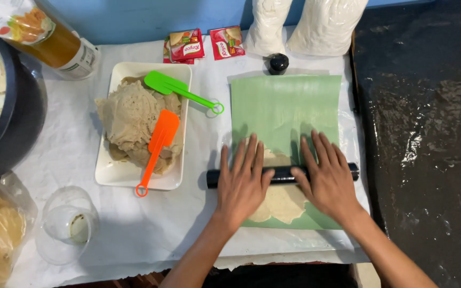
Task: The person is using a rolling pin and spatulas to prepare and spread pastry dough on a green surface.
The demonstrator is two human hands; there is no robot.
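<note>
A black rolling pin lies across a flat piece of pale dough on a green sheet. My left hand presses flat on the pin's left part, fingers spread and pointing away from me. My right hand rests flat on the pin's right part in the same way. Both palms lie on top of the pin; neither hand curls around it. The dough shows in front of and behind the pin.
A white rectangular dish at the left holds a heap of dough, an orange spatula and a green spatula. A dark pot, an oil bottle, a glass, red sachets and white bags surround the work area.
</note>
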